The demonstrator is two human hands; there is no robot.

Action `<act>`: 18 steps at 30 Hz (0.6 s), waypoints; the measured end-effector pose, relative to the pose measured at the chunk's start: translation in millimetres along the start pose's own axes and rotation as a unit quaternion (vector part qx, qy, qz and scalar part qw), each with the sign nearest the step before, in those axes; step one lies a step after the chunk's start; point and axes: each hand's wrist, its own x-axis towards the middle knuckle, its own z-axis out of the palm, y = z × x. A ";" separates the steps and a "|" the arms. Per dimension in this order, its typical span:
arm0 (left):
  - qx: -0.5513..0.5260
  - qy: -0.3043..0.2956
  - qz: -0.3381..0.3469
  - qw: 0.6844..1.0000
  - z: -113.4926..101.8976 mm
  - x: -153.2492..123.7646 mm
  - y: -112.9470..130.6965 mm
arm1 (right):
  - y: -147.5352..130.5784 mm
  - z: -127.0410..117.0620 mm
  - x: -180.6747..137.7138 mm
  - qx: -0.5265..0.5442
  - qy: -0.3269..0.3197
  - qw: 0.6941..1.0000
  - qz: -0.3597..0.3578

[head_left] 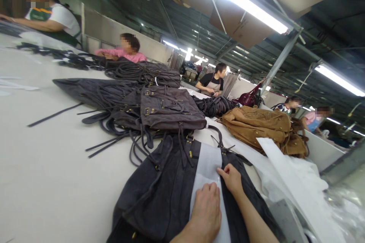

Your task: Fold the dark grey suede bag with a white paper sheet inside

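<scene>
Resting palm-down on a translucent white strip [208,159], the left hand [207,207] has its fingers together and bent; its palm side is hidden, so whether it grips the strip or only lies on it cannot be told. The right hand [232,178] is positioned at the strip's right edge, farther from the wearer than the left hand, with a fingertip touching that edge and the other fingers curled inward; whether the edge is pinched cannot be told. The strip runs lengthwise along a dark handbag [151,197], which lies directly in front of the wearer at the near edge of a white worktable [57,182]. The handbag carries a brass-toned buckle [189,139] on a strap at its far end, to the left of the strip. Just beyond it, a dark brown-grey buckled bag [173,110] lies on a pile of similar bags, with loose straps [107,144] extending to the left across the worktable. Tan bags [253,123] are stacked beyond the handbag to the right, near a maroon bag [249,97]. Long white sheets [288,178] lie to the right of the handbag, adjacent to clear plastic [346,205]. Several co-workers are located farther back, including one in pink [137,57] and one in an apron [211,86], beneath a fluorescent tube [236,0].
</scene>
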 end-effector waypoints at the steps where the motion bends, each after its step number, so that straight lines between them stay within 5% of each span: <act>1: 0.002 0.002 -0.002 1.000 1.1 0.2 -0.5 | -0.6 0.1 2.7 0.012 -0.006 1.000 0.012; 8: -0.011 0.013 0.000 1.000 11.0 0.7 -4.3 | -4.4 -17.3 1.0 0.170 -0.101 0.968 0.157; 18: -0.015 0.010 0.003 1.000 4.3 -2.7 -1.5 | -14.4 -17.9 -3.7 0.153 -0.117 0.968 0.160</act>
